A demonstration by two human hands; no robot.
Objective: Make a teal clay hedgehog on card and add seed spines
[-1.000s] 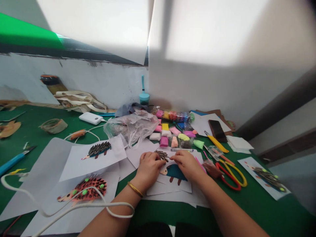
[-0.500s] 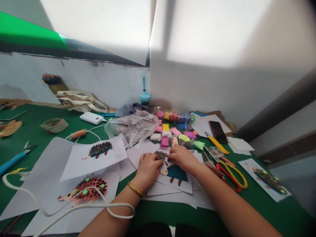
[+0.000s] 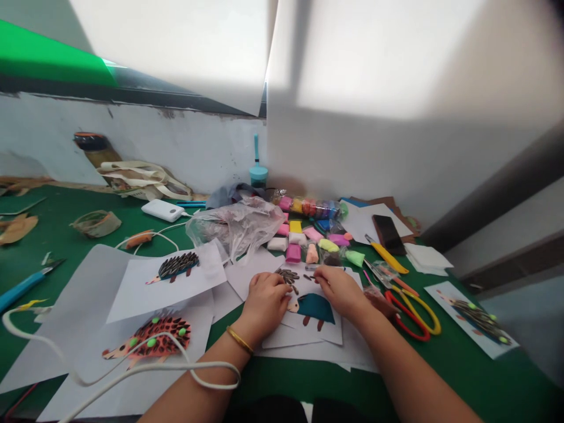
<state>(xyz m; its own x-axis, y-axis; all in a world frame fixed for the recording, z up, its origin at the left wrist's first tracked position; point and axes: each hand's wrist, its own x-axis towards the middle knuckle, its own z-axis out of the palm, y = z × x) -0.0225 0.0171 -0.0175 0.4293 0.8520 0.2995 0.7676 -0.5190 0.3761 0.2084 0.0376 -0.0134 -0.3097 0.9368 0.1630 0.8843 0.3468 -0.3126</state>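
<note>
A dark blue clay hedgehog (image 3: 315, 308) with a pale face and brown feet lies on a white paper card (image 3: 282, 336). Just beyond its head is a small pile of striped sunflower seeds (image 3: 288, 274). My left hand (image 3: 267, 302) rests at the card's left side, fingers curled by the pile; what its fingertips hold, if anything, is hidden. Above the hedgehog's back, my right hand (image 3: 339, 291) has thumb and fingers pinched at the end of a sunflower seed (image 3: 311, 278), with another seed beside it.
Bagged clay pieces (image 3: 294, 254) lie beyond the card, next to a crumpled plastic bag (image 3: 238, 223). Scissors (image 3: 414, 311), a yellow cutter (image 3: 388, 257) and a phone (image 3: 388, 235) are at right. Finished hedgehog cards (image 3: 167, 296) and a white cable (image 3: 145, 371) lie at left.
My right hand has shifted a little right, away from the seed pile, uncovering loose seeds, a peach clay piece and more of the blue hedgehog. My left hand has hardly moved.
</note>
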